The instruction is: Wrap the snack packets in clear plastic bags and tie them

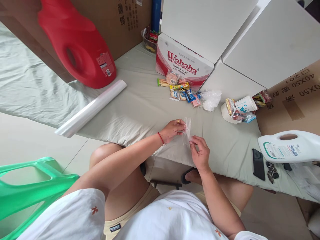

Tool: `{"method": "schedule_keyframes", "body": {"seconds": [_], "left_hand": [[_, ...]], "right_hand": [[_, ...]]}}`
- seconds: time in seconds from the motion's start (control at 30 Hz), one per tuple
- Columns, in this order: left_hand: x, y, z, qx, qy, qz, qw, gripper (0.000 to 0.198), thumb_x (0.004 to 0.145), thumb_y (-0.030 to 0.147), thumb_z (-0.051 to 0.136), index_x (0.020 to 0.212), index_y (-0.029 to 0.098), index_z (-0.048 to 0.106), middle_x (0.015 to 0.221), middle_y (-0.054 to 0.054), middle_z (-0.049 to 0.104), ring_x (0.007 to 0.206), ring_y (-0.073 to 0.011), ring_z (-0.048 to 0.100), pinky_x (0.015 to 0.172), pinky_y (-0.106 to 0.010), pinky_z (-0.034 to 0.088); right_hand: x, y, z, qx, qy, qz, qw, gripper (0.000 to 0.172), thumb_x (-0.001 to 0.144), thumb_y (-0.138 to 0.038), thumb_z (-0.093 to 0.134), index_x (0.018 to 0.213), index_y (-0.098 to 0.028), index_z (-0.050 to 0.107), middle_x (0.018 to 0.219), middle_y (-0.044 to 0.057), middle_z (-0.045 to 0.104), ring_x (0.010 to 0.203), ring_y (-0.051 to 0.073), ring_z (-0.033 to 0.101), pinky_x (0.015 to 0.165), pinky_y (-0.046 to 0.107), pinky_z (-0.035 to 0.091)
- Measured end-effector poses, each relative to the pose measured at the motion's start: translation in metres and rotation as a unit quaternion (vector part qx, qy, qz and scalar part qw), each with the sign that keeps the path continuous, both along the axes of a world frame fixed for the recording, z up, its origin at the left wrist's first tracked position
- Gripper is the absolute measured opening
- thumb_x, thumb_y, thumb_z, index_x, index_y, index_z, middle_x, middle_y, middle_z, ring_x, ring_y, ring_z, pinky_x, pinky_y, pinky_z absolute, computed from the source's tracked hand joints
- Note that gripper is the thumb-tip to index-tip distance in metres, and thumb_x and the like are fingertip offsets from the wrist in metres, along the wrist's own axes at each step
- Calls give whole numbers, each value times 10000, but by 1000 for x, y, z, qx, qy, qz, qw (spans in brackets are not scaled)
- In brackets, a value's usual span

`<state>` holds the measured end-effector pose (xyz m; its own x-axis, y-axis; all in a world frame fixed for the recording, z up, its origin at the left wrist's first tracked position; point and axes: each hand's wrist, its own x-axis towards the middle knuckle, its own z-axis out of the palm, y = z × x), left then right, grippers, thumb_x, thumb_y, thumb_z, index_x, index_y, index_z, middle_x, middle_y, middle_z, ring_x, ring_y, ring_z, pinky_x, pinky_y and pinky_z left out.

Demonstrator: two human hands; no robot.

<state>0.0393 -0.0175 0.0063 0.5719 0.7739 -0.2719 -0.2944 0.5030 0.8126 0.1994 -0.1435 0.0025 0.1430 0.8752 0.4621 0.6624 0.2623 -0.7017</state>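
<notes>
Between my hands is a small, crumpled clear plastic bag [187,128], held above the front edge of the cloth-covered surface. My left hand [173,130], with a ring and a red bracelet, pinches its upper left side. At its lower right, my right hand [200,150] grips the film between thumb and fingers. Beyond them lies a pile of wrapped snacks [183,89] in yellow, blue and pink packets. A bunched heap of clear plastic [211,100] touches the pile's right side.
A plastic film roll [92,108] and red jug [80,50] lie left. Behind the snacks stands a Wahaha carton [183,61]. To the right are a white bowl of snacks [226,113], paper cup [246,104], white detergent bottle [292,146], phone [258,164] and keys [272,172].
</notes>
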Motion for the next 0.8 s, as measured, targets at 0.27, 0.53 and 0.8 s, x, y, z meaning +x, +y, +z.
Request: {"method": "schedule_keyframes", "body": {"seconds": [0.27, 0.53, 0.8], "left_hand": [[-3, 1, 7, -58, -86, -5, 995, 469, 614, 400, 937, 836, 183, 586, 989, -52, 705, 984, -191, 696, 826, -325, 509], [2, -2, 3, 38, -33, -28, 998, 438, 659, 444, 905, 830, 167, 611, 1075, -93, 741, 1052, -236, 704, 860, -340, 458], [2, -4, 6, 44, -36, -20, 998, 306, 691, 364, 833, 804, 171, 624, 1014, -66, 748, 1050, -233, 702, 914, -357, 469]], "right_hand": [[15, 7, -6, -113, 374, -105, 914, 368, 785, -533, 799, 900, -202, 684, 817, 10, 654, 653, 125, 568, 590, 259, 492], [34, 36, 17, -127, 350, -131, 919, 603, 908, -745, 513, 1074, -198, 705, 1117, 123, 709, 969, 206, 651, 757, 311, 525], [25, 63, 31, -181, 302, -52, 934, 377, 746, -561, 830, 789, -206, 713, 727, -11, 640, 681, 138, 546, 664, 270, 430]]}}
